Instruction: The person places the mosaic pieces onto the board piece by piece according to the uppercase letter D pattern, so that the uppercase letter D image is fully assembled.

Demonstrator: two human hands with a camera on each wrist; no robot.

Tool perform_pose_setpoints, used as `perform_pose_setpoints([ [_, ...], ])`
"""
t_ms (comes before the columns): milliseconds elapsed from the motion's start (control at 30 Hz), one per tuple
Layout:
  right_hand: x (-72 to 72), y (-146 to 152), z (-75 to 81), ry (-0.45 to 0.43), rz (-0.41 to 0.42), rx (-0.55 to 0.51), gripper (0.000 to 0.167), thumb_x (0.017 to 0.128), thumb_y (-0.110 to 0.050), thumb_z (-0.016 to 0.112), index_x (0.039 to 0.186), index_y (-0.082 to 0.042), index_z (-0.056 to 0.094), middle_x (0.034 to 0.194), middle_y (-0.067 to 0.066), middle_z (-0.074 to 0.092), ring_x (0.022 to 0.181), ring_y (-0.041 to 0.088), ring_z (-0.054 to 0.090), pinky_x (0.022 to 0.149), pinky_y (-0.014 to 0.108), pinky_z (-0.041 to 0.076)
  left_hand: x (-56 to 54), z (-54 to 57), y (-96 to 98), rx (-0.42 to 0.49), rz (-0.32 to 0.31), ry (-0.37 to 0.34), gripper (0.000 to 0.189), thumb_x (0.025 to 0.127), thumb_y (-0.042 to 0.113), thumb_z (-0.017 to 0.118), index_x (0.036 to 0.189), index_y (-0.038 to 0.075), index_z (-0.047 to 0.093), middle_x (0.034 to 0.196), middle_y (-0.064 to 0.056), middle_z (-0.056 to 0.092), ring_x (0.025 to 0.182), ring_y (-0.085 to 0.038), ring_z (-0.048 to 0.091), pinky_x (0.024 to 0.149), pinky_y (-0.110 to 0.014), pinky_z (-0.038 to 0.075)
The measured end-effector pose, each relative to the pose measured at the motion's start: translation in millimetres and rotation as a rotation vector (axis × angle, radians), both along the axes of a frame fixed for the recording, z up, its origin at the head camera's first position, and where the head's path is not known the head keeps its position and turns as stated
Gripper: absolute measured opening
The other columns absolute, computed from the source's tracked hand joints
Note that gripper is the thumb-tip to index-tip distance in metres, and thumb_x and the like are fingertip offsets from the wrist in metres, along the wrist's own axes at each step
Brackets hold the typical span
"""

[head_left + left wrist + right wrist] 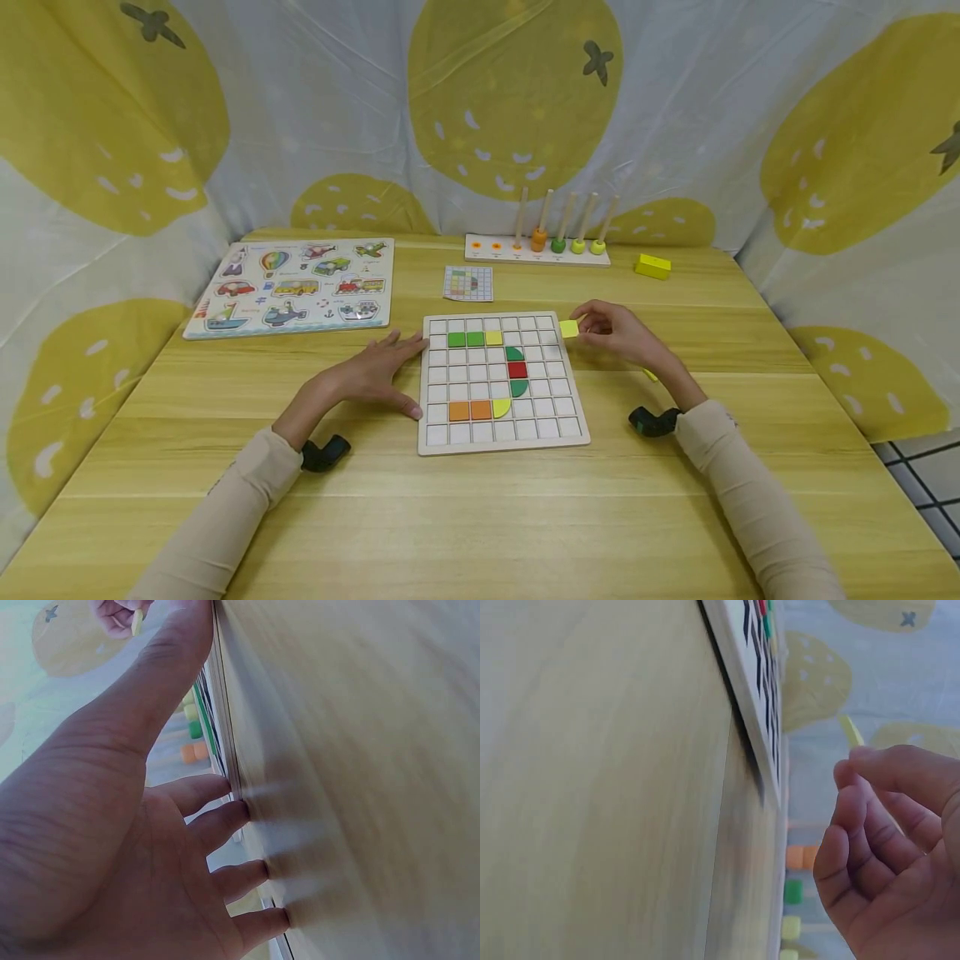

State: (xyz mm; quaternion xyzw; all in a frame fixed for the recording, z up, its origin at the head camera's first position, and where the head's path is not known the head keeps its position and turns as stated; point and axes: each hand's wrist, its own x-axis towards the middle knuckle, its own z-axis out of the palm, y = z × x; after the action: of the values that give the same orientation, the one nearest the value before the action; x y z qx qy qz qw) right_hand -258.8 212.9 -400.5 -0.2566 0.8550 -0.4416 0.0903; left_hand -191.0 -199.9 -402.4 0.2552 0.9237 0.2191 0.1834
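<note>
A square wooden grid board (455,442) lies in the middle of the table. In its cells sit green squares (466,339), a yellow square (493,337), green rounded pieces (519,388), a red square (517,369), a yellow rounded piece (501,408) and orange squares (469,410). My right hand (611,329) pinches a yellow square tile (569,328) between thumb and fingertips, just past the board's upper right corner. With fingers spread, my left hand (375,373) rests at the board's left edge, thumb near the lower corner. In the left wrist view its fingertips touch the table.
Behind the board lies a small pattern card (468,283). A vehicle picture puzzle (292,287) is at the back left. A peg stand with coloured beads (537,250) stands at the back, and a yellow block (652,267) at the back right. Another yellow piece (650,375) lies by my right wrist.
</note>
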Motion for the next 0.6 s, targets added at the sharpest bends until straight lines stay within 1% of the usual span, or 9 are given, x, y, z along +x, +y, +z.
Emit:
perform_pose_setpoints([
  [67,-0.5,-5,-0.1,-0.008,0.009,-0.015,0.028,0.089,-0.003,0.066,0.116,0.001,0.059,0.094,0.016,0.062,0.082,0.023,0.06,0.072,0.019,0.048,-0.2,-0.2,-0.4,-0.002,0.002,-0.003,0.112,0.069,0.055,0.079,0.152,0.006,0.023,0.158,-0.018,0.016,0.143,-0.047,0.001,0.11,-0.067,0.006],
  [167,-0.4,-12,0.3,-0.029,0.024,-0.033,0.028,0.089,-0.003,0.066,0.116,-0.001,0.059,0.094,0.016,0.061,0.082,0.023,0.06,0.071,0.02,0.048,-0.7,-0.8,-0.8,-0.006,0.006,-0.005,0.112,0.069,0.056,0.079,0.152,0.006,0.023,0.159,-0.018,0.016,0.144,-0.047,0.001,0.111,-0.067,0.006],
  [300,1.1,-20,1.6,-0.057,0.054,-0.053,0.028,0.09,-0.002,0.065,0.117,0.0,0.059,0.096,0.017,0.062,0.084,0.025,0.06,0.071,0.021,0.049,-0.7,-0.9,-0.8,-0.008,0.006,-0.001,0.112,0.069,0.056,0.079,0.152,0.007,0.023,0.159,-0.018,0.015,0.144,-0.047,0.001,0.111,-0.067,0.006],
  [467,2.6,-31,2.7,-0.076,0.07,-0.053,0.028,0.09,-0.001,0.065,0.117,0.001,0.06,0.096,0.017,0.064,0.084,0.022,0.062,0.074,0.021,0.051,-0.4,-0.7,-0.4,-0.008,0.003,0.001,0.112,0.069,0.056,0.079,0.152,0.006,0.023,0.159,-0.018,0.015,0.144,-0.047,0.001,0.11,-0.067,0.006],
  [600,2.3,-41,0.4,-0.101,0.08,-0.059,0.028,0.09,-0.003,0.065,0.117,0.0,0.06,0.095,0.014,0.064,0.084,0.02,0.062,0.073,0.022,0.05,-0.2,-1.1,-0.4,-0.006,0.002,0.003,0.112,0.069,0.056,0.079,0.152,0.006,0.023,0.158,-0.018,0.016,0.144,-0.047,0.001,0.11,-0.067,0.006],
])
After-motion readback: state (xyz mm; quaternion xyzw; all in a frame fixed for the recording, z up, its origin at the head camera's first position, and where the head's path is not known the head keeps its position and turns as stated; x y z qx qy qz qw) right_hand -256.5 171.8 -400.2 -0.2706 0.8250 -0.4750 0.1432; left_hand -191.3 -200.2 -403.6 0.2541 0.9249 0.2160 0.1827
